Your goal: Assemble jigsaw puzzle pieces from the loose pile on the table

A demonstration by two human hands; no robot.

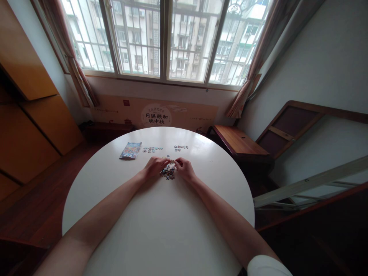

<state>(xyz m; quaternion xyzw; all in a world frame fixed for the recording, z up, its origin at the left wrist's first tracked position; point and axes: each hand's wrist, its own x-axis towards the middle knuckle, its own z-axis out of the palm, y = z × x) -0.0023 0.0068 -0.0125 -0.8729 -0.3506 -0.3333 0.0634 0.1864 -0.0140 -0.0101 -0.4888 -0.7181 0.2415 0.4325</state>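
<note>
A loose pile of small jigsaw puzzle pieces lies on the white round table. Over its far end my two hands come close together. My left hand reaches in from the left, fingers bent and tips drawn together at a small pale puzzle piece. From the right, my right hand pinches that same piece between thumb and fingers. Beyond the hands, one group of puzzle pieces is spread at the left and a smaller group at the right. Fine detail is too small to make out.
A colourful printed packet lies on the table left of the pieces. Behind the table are a printed cardboard panel and barred windows. A wooden side table stands at the right, orange cabinets at the left.
</note>
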